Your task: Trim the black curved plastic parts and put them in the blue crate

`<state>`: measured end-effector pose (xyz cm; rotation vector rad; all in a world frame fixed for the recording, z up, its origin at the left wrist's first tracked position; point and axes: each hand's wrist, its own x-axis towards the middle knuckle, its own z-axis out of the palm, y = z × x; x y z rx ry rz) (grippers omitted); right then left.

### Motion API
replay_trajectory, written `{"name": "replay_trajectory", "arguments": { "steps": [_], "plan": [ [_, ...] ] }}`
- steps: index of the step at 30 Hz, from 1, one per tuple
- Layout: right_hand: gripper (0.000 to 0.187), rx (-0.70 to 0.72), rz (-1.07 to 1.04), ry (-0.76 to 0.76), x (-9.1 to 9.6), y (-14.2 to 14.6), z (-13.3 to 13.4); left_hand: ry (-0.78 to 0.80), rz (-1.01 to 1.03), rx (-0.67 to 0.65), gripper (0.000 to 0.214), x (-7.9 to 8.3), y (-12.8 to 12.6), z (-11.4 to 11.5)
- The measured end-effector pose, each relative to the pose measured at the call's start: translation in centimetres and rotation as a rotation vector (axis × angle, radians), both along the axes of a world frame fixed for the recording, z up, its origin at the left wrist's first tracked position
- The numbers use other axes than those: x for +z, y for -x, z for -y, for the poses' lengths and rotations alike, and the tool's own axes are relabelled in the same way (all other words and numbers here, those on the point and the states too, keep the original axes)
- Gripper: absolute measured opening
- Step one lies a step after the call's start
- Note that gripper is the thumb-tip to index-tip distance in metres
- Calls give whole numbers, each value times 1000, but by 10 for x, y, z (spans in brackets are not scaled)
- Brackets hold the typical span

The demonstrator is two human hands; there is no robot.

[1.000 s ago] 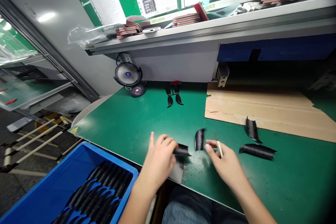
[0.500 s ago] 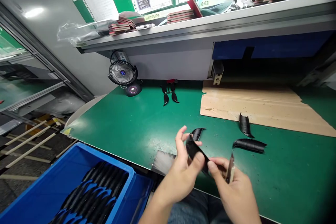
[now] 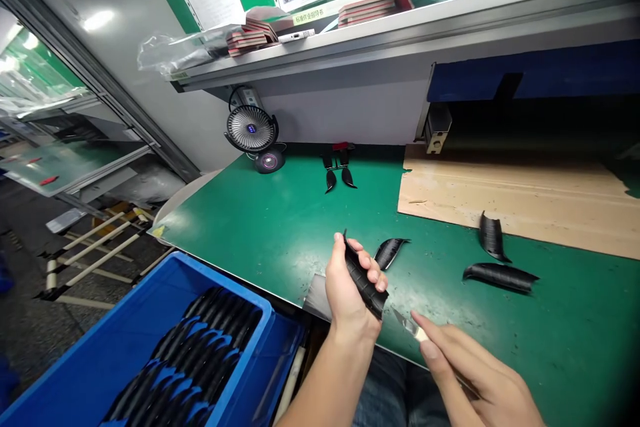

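My left hand point(image 3: 349, 290) is closed around a curved black ribbed part point(image 3: 364, 278), held upright over the near edge of the green table point(image 3: 280, 227). My right hand point(image 3: 475, 373) grips a small knife point(image 3: 407, 325), its blade pointing at the lower end of that part. Another black part point(image 3: 389, 251) lies on the table just beyond my left hand. Two more black parts point(image 3: 493, 236) point(image 3: 500, 276) lie to the right.
A blue bin point(image 3: 125, 340) full of black parts stands at the lower left. A cardboard sheet point(image 3: 520, 193) covers the table's back right. A small fan point(image 3: 251, 130), two black pieces point(image 3: 337, 177) and a shelf point(image 3: 400, 33) with red stacks are at the back.
My left hand picked a black part off the table and turned it upright. My right hand drew back to the right and now points the knife at the part's lower end.
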<state>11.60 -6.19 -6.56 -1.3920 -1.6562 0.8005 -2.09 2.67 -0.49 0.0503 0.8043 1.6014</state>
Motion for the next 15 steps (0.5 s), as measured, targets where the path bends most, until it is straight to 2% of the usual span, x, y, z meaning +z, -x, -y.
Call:
{"name": "replay_trajectory", "arguments": {
  "steps": [7, 11, 15],
  "plan": [
    [30, 336, 99, 83, 10, -8, -18, -34, -76, 10, 32, -1, -1, 5],
    [33, 375, 113, 112, 19, -9, -24, -48, -108, -8, 34, -1, 0, 7],
    [36, 320, 159, 77, 19, -8, -26, -57, -151, -1, 35, -1, 0, 9]
  ]
}}
